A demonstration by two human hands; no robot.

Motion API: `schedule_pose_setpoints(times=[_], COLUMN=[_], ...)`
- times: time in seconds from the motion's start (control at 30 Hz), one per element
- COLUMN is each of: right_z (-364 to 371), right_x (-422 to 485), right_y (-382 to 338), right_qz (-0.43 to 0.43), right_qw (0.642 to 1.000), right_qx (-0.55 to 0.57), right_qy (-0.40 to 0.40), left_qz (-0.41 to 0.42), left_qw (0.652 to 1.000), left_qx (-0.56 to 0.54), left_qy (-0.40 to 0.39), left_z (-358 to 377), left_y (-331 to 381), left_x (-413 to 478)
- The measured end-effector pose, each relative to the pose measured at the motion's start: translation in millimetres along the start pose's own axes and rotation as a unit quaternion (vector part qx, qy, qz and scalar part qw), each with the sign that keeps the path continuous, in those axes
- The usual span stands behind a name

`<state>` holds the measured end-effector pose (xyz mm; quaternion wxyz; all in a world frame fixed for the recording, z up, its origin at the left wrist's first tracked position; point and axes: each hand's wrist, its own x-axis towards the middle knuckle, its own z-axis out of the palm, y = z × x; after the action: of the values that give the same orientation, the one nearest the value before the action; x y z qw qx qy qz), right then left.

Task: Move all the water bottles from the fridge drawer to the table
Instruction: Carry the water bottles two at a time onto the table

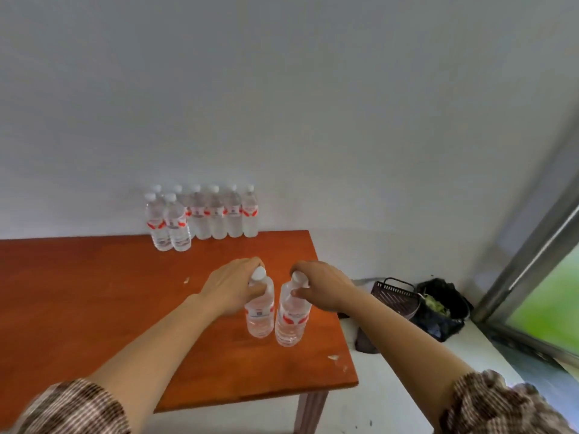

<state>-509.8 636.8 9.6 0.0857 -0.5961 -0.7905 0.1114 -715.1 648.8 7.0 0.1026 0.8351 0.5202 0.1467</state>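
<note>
Nearest to us are two checked sleeves [72, 408], pushed back so that both forearms reach out bare over the table [94, 292]. Our left hand [233, 288] has its fingers and thumb curled round the neck of the left bottle [260, 311], just under the white cap. Our right hand [319, 286] grips the right bottle [293, 321] the same way. We judge the neck hold is chosen because it lets each hand carry one bottle upright and set it down on its base. The two bottles are side by side, almost touching, near the table's right edge. Their bases look to be on the wood or just above it; we cannot tell which. Against the wall at the table's far edge stands the group of bottles [200, 217], packed close, probably to leave the front free for new arrivals. We count eight there, six in a back row and two in front at the left end, so ten bottles in all with the two in hand. The fridge drawer is out of view, so we cannot say how many remain in it. On the floor to the right we see one dark basket [396, 296] and one black bag [445, 321] holding something green, beside a window frame [532, 245].
</note>
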Motion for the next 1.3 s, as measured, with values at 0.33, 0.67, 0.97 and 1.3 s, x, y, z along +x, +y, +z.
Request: schedule_pose_setpoints(times=[0.33,0.67,0.97,1.3], right_z=[24.4,56.2,67.2,76.4], right_x=[176.5,321.7,412.4,461.6], right_y=[-40.0,-69.8,-80.2,-78.5], right_qz=[-0.007,0.024,0.021,0.026], right_qw=[1.0,0.999,0.999,0.998], right_qx=[-0.007,-0.005,-0.019,-0.021], right_qy=[0.008,-0.034,-0.045,-0.047], left_qz=[-0.02,0.018,0.091,0.068], left_qw=[1.0,0.997,0.983,0.982], left_qx=[0.005,0.034,0.16,0.174], left_qy=[-0.02,-0.06,0.005,0.028], left_z=[-17.6,-24.3,-18.4,-7.1], left_y=[-156.3,-281.8,-346.4,-380.6], left_x=[95.7,191.3,254.3,281.9])
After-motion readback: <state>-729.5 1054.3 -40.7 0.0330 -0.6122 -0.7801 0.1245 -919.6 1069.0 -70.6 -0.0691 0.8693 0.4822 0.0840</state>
